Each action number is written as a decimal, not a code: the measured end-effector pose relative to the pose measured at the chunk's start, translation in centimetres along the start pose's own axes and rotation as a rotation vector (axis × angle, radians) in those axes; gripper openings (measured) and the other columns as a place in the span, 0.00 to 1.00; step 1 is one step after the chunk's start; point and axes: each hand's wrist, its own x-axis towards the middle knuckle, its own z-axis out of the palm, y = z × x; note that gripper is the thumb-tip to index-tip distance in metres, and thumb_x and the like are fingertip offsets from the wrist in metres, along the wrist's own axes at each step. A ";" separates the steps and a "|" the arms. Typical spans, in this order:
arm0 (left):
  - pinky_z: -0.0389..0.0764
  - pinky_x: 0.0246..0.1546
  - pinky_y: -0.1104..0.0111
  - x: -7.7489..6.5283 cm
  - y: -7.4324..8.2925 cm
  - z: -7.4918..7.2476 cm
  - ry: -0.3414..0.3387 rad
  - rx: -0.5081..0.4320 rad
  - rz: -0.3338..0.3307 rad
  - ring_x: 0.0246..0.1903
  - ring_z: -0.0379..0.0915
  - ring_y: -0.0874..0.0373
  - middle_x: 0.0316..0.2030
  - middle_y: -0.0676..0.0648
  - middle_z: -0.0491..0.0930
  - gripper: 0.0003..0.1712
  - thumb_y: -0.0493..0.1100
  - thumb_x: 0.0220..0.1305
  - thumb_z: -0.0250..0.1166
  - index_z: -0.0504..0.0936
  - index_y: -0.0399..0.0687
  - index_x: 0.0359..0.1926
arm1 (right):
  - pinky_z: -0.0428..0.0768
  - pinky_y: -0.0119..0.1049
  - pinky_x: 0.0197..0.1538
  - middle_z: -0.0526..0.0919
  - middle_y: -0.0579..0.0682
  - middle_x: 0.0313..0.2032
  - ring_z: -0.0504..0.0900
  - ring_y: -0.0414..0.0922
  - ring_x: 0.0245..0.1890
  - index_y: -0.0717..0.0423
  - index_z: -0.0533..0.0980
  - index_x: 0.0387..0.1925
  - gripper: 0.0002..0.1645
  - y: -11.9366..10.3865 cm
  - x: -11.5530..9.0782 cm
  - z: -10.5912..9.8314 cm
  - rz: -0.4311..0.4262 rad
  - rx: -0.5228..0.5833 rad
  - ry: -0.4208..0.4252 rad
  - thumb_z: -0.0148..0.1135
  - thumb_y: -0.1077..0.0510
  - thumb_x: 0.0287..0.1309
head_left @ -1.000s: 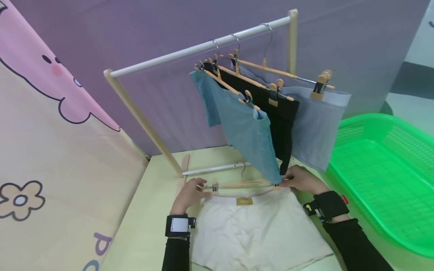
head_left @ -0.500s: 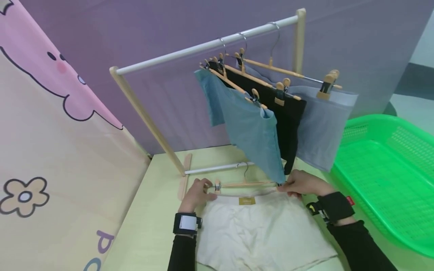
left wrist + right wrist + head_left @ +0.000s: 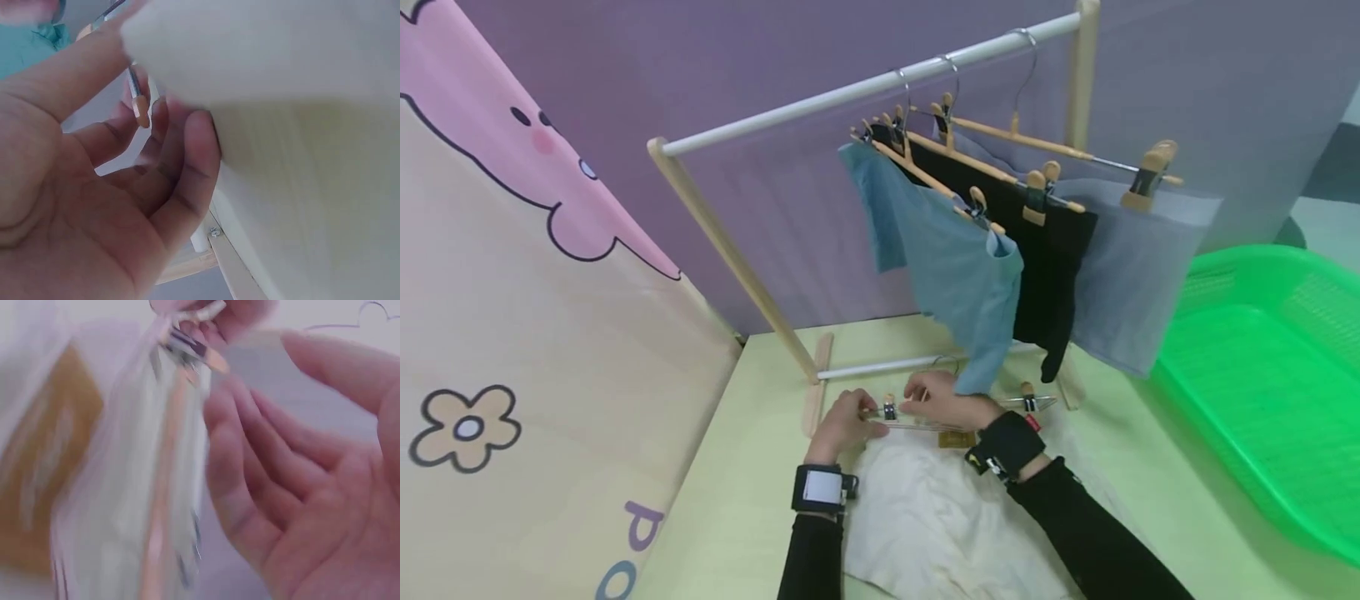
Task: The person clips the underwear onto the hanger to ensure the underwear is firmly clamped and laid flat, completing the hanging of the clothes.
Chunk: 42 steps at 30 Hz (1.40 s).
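White shorts (image 3: 955,517) lie flat with the waistband toward the rack. A clip hanger (image 3: 165,469) runs along the waistband, its left clip (image 3: 890,408) beside my left hand and its right clip (image 3: 1028,398) beyond my right wrist. My left hand (image 3: 842,429) pinches the waistband's left corner; in the left wrist view the fingers curl around the hanger's tipped end (image 3: 141,111). My right hand (image 3: 951,406) reaches across the hanger toward the left clip. In the right wrist view its thumb is apart from the fingers and nothing is between them.
A rack with a white rail (image 3: 820,108) stands behind. From it hang blue shorts (image 3: 955,267), a black garment (image 3: 1056,267) and a grey garment (image 3: 1135,283), low over my right hand. To the right is a green basket (image 3: 1240,258). A printed curtain (image 3: 572,358) borders the left.
My right hand has left the right end of the hanger and moved left to near the left clip. My left hand stays at the waistband corner. The head view has shifted slightly.
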 end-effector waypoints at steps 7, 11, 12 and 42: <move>0.74 0.33 0.67 0.3 0.4 0.6 -0.032 -0.051 0.046 0.34 0.73 0.55 0.35 0.46 0.79 0.18 0.38 0.54 0.76 0.74 0.40 0.40 | 0.66 0.34 0.30 0.70 0.47 0.21 0.68 0.43 0.22 0.58 0.76 0.29 0.15 0.2 3.0 2.9 0.009 -0.032 0.089 0.60 0.53 0.69; 0.75 0.32 0.67 0.1 0.5 1.1 -0.062 -0.097 0.064 0.33 0.73 0.56 0.34 0.47 0.79 0.17 0.38 0.55 0.75 0.75 0.41 0.40 | 0.58 0.31 0.25 0.59 0.43 0.14 0.58 0.39 0.15 0.52 0.67 0.18 0.24 0.8 3.3 3.6 0.038 0.010 0.087 0.58 0.51 0.70; 0.75 0.32 0.67 0.1 0.4 1.1 -0.067 -0.105 0.065 0.33 0.74 0.56 0.34 0.47 0.79 0.17 0.38 0.56 0.74 0.75 0.41 0.40 | 0.59 0.31 0.25 0.61 0.42 0.14 0.58 0.39 0.15 0.52 0.69 0.17 0.24 0.9 3.3 3.7 0.042 0.031 0.093 0.58 0.51 0.70; 0.81 0.39 0.68 0.3 -0.5 0.2 -0.122 -0.502 0.029 0.42 0.84 0.53 0.44 0.36 0.86 0.27 0.35 0.58 0.72 0.74 0.33 0.57 | 0.50 0.30 0.23 0.49 0.38 0.08 0.48 0.38 0.12 0.56 0.73 0.09 0.30 1.8 4.8 3.6 -0.074 0.073 0.358 0.62 0.50 0.66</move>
